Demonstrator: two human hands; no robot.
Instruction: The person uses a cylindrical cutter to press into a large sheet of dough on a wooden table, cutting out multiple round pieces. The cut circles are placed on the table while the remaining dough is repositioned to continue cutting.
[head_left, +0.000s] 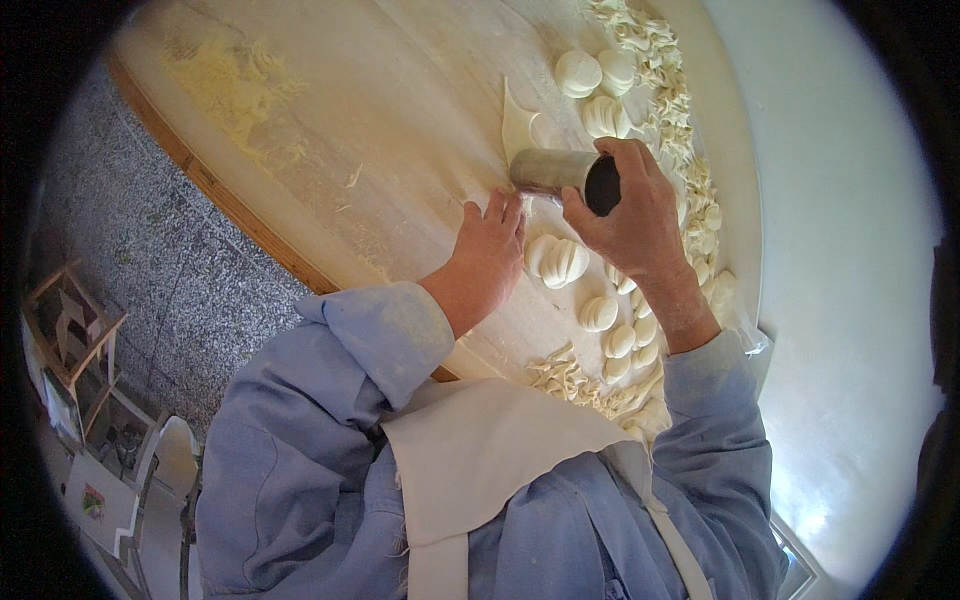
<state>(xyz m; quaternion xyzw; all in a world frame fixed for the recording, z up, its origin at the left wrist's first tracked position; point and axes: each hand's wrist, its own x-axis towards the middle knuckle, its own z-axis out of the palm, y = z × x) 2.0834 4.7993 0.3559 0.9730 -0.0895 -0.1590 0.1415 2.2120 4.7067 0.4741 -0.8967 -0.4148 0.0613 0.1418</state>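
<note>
My right hand (634, 210) grips a metal cylinder (551, 169), dark inside at its near end, which lies on its side at the edge of a thin dough sheet (517, 124). Beside the cylinder's lower left, my left hand (491, 247) rests with its fingertips on the work surface, its fingers slightly apart, with no object visible in it. Stacks of round dough pieces (578, 73) stand beyond the cylinder. More dough rounds (556, 261) lie between my hands, and smaller stacks (598, 313) sit closer to my body.
The floured board (390, 97) has a wooden edge (225, 210) on the left. Yellowish flour (240, 90) is spread near that edge. Dough scraps (671, 112) line the right side, with more strips (562, 375) near my apron. A wooden-framed stool (75, 330) stands on the speckled floor.
</note>
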